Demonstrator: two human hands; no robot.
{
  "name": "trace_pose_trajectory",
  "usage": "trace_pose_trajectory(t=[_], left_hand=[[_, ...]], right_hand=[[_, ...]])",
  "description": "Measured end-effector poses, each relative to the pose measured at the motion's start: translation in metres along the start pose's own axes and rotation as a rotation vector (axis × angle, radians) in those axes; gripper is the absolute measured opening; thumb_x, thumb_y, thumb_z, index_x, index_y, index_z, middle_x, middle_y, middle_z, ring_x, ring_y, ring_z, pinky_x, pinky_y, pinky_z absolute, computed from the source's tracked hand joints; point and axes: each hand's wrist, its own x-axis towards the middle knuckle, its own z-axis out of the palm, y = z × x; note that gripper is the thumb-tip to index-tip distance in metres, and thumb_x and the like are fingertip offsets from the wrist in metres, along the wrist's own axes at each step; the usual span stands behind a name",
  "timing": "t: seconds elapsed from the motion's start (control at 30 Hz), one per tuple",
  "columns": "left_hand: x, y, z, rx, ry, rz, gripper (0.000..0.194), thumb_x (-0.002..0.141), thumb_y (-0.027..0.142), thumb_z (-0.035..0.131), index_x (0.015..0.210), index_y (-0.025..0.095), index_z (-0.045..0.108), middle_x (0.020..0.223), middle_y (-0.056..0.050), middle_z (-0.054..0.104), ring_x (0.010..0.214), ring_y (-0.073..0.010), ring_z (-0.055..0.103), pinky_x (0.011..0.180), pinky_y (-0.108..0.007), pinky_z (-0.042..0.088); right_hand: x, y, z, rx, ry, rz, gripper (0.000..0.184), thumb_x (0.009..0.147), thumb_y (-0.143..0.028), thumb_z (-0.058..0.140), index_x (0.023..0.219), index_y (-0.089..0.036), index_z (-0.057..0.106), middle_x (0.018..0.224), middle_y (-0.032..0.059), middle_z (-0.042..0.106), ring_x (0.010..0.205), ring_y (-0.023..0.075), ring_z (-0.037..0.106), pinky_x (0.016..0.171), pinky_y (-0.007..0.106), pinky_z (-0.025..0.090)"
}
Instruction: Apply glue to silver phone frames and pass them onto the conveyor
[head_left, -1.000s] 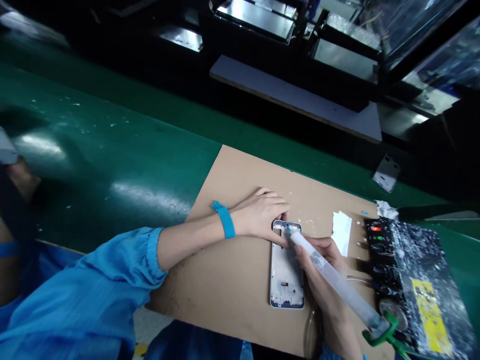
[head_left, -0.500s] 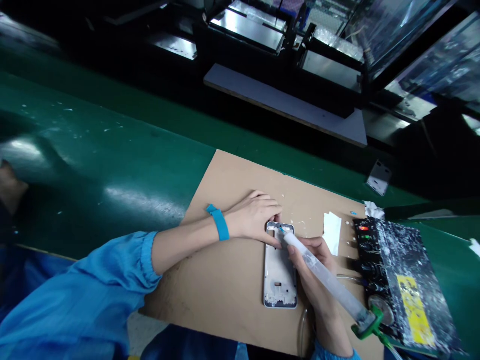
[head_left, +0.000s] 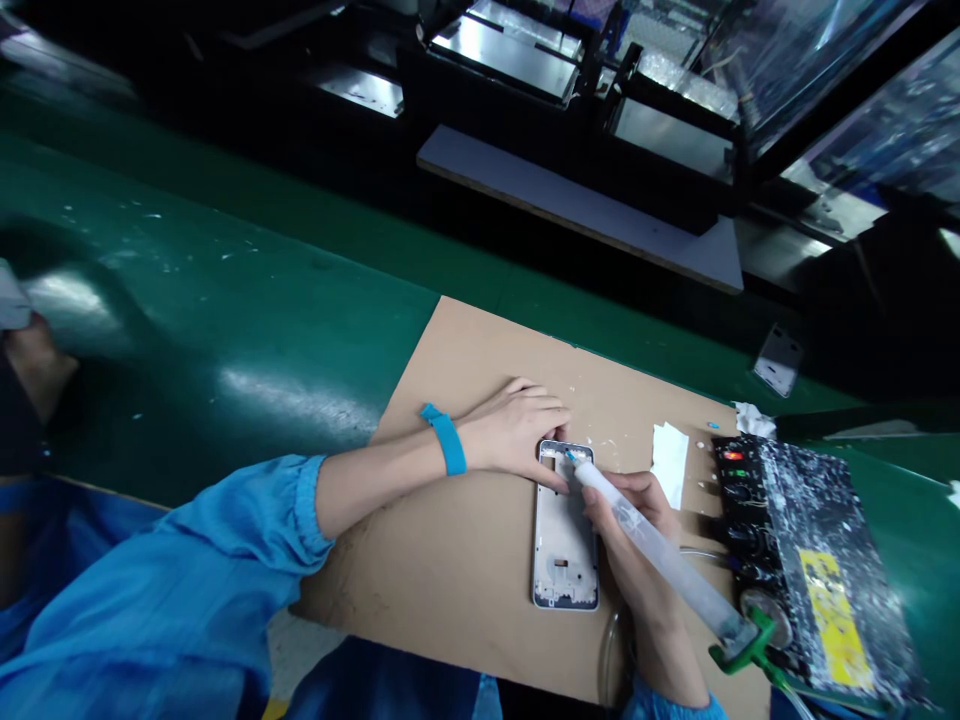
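Note:
A silver-grey phone frame [head_left: 564, 545] lies flat on a brown cardboard sheet [head_left: 450, 560]. My left hand [head_left: 517, 432], a blue band [head_left: 448, 444] around its wrist, grips the frame's upper left corner, thumb on the side and fingers curled at the top edge. In my right hand [head_left: 637, 530] is a translucent dispensing syringe [head_left: 667, 560], held slanted like a pen. Its blue needle tip [head_left: 570, 456] is at the frame's top end; whether it touches cannot be made out. A green cap [head_left: 744, 645] with a hose closes the syringe's rear end.
Right of the cardboard stands a black, white-smeared dispenser box [head_left: 821, 560] with lit displays. White paper [head_left: 670, 462] lies beside it. Another plate-like part [head_left: 778, 360] rests on the green bench [head_left: 300, 330]. A co-worker's hand [head_left: 41, 365] shows at far left, beneath a grey shelf's [head_left: 577, 205] level.
The view has shifted slightly. Both hands keep their hold, and the needle tip stays near the frame's top. At far left, the co-worker's hand shows more, with a whitish thing by it.

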Motion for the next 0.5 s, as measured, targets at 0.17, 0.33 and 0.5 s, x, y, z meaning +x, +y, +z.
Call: trace_pose_trajectory(t=[0.17,0.33,0.5], left_hand=[[0.0001,0.0006,0.0,-0.006,0.005,-0.004,0.049,0.085,0.063,0.093,0.093,0.025,0.064,0.094,0.001,0.074,0.097,-0.0246,0.068,0.106,-0.045,0.04],[0.0001,0.0,-0.0004,0.002,-0.003,-0.004,0.048,0.086,0.061,0.093,0.094,0.025,0.064,0.095,0.001,0.075,0.098,-0.0247,0.068,0.107,-0.045,0.039],[0.0002,0.0007,0.0,0.008,-0.016,-0.013,0.047,0.086,0.06,0.094,0.095,0.025,0.064,0.097,0.001,0.076,0.1,-0.0254,0.069,0.107,-0.045,0.04]], right_hand=[[0.0002,-0.001,0.0009,0.02,-0.007,0.022,0.045,0.08,-0.052,0.101,0.096,-0.023,0.072,0.094,0.0066,0.084,0.079,0.0228,0.077,0.07,0.032,0.063],[-0.0008,-0.0037,0.0016,0.043,-0.012,0.012,0.042,0.084,-0.049,0.1,0.097,-0.022,0.069,0.094,0.006,0.084,0.08,0.0213,0.078,0.072,0.031,0.063],[-0.0004,-0.0026,-0.0015,0.028,-0.031,-0.008,0.042,0.086,-0.048,0.099,0.096,-0.022,0.068,0.098,0.0076,0.084,0.073,0.0189,0.073,0.065,0.029,0.057]])
